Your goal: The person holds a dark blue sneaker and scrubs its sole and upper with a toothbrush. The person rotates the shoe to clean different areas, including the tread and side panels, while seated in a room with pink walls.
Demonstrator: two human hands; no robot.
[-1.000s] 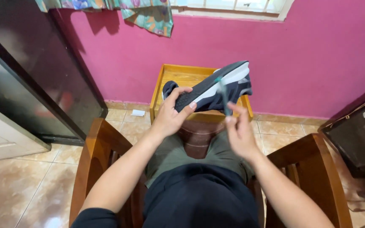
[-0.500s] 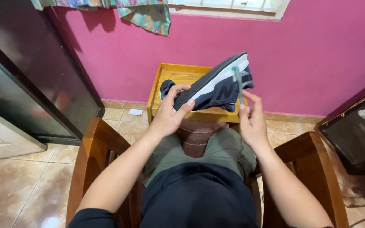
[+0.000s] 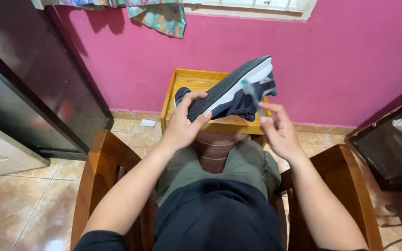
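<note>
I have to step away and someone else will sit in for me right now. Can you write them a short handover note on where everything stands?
Left hand: grips the dark sneaker at the heel end, sole turned up, over the yellow wooden table.
Right hand: holds a toothbrush upright, bristle end against the sneaker's white side edge.
Done: shoe is up and the brush is at its edge; how much is already scrubbed cannot be told.
Left, likely: brushing the rest of the sole and edge.
</note>
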